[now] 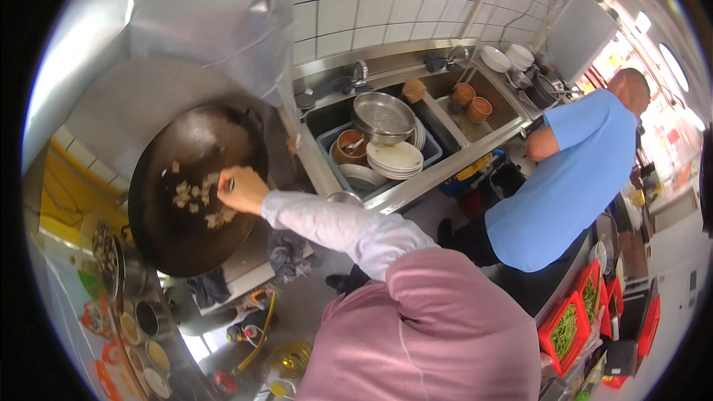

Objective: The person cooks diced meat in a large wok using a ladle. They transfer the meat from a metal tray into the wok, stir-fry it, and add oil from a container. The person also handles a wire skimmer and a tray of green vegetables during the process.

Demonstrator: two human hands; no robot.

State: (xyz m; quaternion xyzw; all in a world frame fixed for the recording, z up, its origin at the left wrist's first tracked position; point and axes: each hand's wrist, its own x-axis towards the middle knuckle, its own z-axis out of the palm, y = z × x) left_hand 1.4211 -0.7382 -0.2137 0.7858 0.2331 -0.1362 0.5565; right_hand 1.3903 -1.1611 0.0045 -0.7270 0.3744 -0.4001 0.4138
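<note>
My right hand [240,189], at the end of a pale patterned sleeve, is closed above a large dark wok [167,234]. A small dark end of a cooking utensil [231,184] shows in the fist; the rest of it is hidden. Cooked-looking pieces of meat [192,195] lie scattered on the wok's bottom, some close beneath the hand. My left hand is out of view. Low on the left, near the wok, stand several seasoning containers [158,355] and a metal pot [149,317].
A sink holds a grey tub [325,147] with stacked plates [395,157] and a metal bowl [384,114]. A co-worker in a blue shirt [568,178] bends at the right. Red baskets [574,340] hold green beans. An oil jug [289,359] and yellow hose [264,334] sit low.
</note>
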